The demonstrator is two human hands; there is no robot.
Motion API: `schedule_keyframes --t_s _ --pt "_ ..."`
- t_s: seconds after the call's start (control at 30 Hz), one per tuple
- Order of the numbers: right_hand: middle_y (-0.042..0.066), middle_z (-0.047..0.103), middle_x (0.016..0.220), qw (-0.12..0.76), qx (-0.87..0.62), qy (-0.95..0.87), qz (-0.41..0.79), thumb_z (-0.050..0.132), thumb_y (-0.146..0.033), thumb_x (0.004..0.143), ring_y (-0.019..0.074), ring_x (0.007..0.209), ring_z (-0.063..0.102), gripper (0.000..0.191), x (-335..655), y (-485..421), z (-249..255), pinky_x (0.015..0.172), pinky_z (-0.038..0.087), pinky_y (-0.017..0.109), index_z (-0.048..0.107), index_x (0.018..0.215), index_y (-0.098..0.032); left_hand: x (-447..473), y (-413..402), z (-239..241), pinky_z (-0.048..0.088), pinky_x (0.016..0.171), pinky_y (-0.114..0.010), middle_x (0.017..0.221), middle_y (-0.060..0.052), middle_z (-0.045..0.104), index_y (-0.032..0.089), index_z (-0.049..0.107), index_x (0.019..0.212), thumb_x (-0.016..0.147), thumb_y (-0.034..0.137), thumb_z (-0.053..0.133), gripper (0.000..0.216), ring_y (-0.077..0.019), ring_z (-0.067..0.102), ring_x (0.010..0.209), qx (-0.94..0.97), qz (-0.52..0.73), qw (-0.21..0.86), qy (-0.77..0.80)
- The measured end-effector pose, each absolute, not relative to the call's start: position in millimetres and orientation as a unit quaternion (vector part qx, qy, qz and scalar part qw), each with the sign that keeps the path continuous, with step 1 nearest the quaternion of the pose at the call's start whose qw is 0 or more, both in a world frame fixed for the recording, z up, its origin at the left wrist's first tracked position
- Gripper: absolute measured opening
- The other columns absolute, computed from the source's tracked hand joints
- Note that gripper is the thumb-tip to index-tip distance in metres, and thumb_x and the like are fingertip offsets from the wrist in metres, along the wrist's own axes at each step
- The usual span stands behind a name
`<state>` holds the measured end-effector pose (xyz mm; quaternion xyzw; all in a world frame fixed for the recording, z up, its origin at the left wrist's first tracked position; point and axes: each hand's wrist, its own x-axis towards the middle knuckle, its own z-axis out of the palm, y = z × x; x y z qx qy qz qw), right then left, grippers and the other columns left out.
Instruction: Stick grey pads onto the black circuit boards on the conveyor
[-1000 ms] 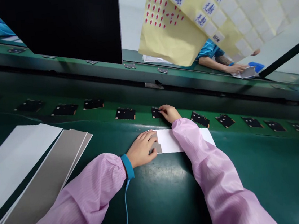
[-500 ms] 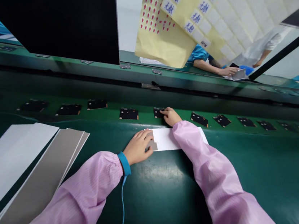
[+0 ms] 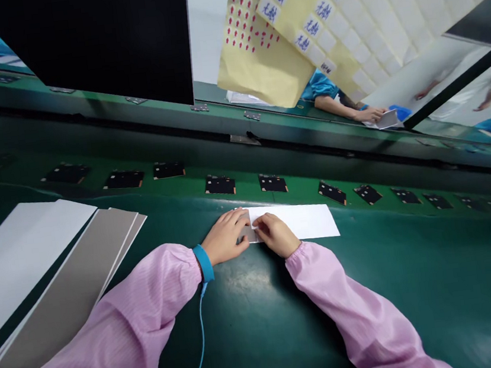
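Observation:
My left hand [image 3: 226,241] lies with its fingers flat on the left end of a white strip of paper [image 3: 304,222] on the dark green bench, pressing down a small grey piece [image 3: 247,236]. My right hand [image 3: 274,234] sits right beside it, fingertips pinched at the edge of that grey piece. Just beyond the strip, a row of small black flat parts [image 3: 273,183] lies spaced along the green conveyor belt [image 3: 246,193]; both hands are clear of them.
A stack of white and grey sheets [image 3: 46,274] lies at the left. A black panel [image 3: 89,42] and yellow label sheets [image 3: 297,22] hang beyond the belt. Across it, another person's hands [image 3: 371,113] work on a white item. A blue wrist strap cord [image 3: 200,345] trails from my left wrist.
My right hand left the black part on the belt and drew back to the grey piece beside my left hand. The black part stays on the belt.

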<state>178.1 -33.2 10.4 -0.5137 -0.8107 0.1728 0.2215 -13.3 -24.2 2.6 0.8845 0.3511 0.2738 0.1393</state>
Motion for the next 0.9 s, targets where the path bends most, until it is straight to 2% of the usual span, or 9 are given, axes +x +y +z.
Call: schedule_keyframes --t_s 0.1,0.23,0.53,0.73,0.9 --pt "0.006 0.057 0.079 0.207 -0.517 -0.813 0.172 0.050 -0.008 0.078 0.0173 0.078 0.052 0.010 174.6 -30.7 13.5 0.074 0.044 0.031 0.057 0.081 -0.015 -13.3 -24.0 3.0 0.030 0.108 -0.041 0.132 -0.009 0.045 0.018 0.051 0.106 0.077 0.019 0.053 0.030 -0.0248 0.036 0.128 0.885 0.271 0.138 0.351" --pt "0.003 0.056 0.073 0.182 -0.534 -0.803 0.192 0.055 -0.009 0.077 0.0155 0.070 0.052 0.007 173.9 -26.5 20.3 0.068 0.043 0.029 0.056 0.076 -0.016 -13.5 -24.1 2.9 0.031 0.108 -0.042 0.132 -0.009 0.045 0.018 0.051 0.106 0.077 0.019 0.053 0.029 -0.0252 0.036 0.128 0.886 0.272 0.136 0.351" --pt "0.002 0.056 0.072 0.187 -0.548 -0.792 0.192 0.055 -0.010 0.079 0.0145 0.069 0.053 0.009 172.5 -27.2 15.9 0.068 0.042 0.026 0.055 0.073 -0.017 -13.3 -23.6 2.9 0.030 0.108 -0.041 0.131 -0.010 0.046 0.018 0.051 0.105 0.077 0.019 0.053 0.028 -0.0249 0.036 0.128 0.884 0.272 0.143 0.352" --pt "0.003 0.060 0.072 0.219 -0.534 -0.782 0.235 0.051 -0.015 0.080 0.0132 0.064 0.054 0.008 181.3 -20.1 26.1 0.066 0.043 0.026 0.057 0.075 -0.017 -13.6 -23.8 1.7 0.030 0.108 -0.042 0.132 -0.009 0.045 0.018 0.050 0.107 0.077 0.019 0.052 0.030 -0.0254 0.034 0.129 0.883 0.275 0.147 0.351" --pt "0.001 0.061 0.066 0.252 -0.543 -0.756 0.264 0.053 -0.024 0.080 0.0107 0.057 0.052 0.012 187.7 40.9 45.6 0.060 0.043 0.024 0.059 0.073 -0.016 -13.8 -23.0 0.6 0.029 0.108 -0.043 0.132 -0.009 0.045 0.019 0.051 0.107 0.077 0.019 0.052 0.030 -0.0259 0.035 0.128 0.885 0.271 0.147 0.350"
